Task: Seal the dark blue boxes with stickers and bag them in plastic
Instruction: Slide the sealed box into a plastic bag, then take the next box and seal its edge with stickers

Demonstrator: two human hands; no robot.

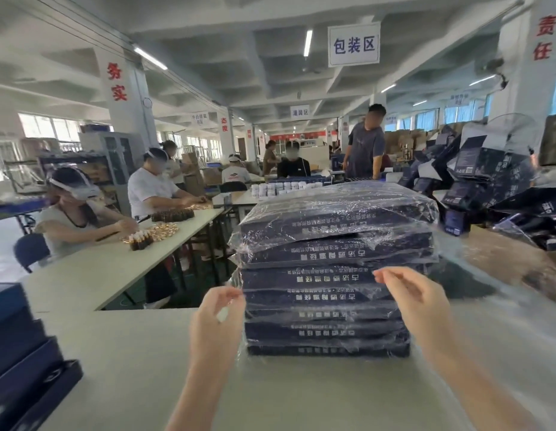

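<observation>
A tall stack of several dark blue boxes (pixel 329 275), each in clear plastic, stands on the pale table (pixel 139 362) straight ahead of me. My left hand (pixel 219 318) is at the stack's left front corner and pinches a thin edge of clear plastic between thumb and fingertips. My right hand (pixel 416 303) is raised in front of the stack's right half and pinches a clear plastic edge at about the third box from the top. Loose clear plastic film (pixel 501 306) spreads over the table to the right.
More dark blue boxes (pixel 18 346) are piled at the left edge. A jumble of open dark blue cartons (pixel 479 169) fills the back right. Several people work at long tables (pixel 115 259) on the left, with small brown bottles (pixel 152 234) on them.
</observation>
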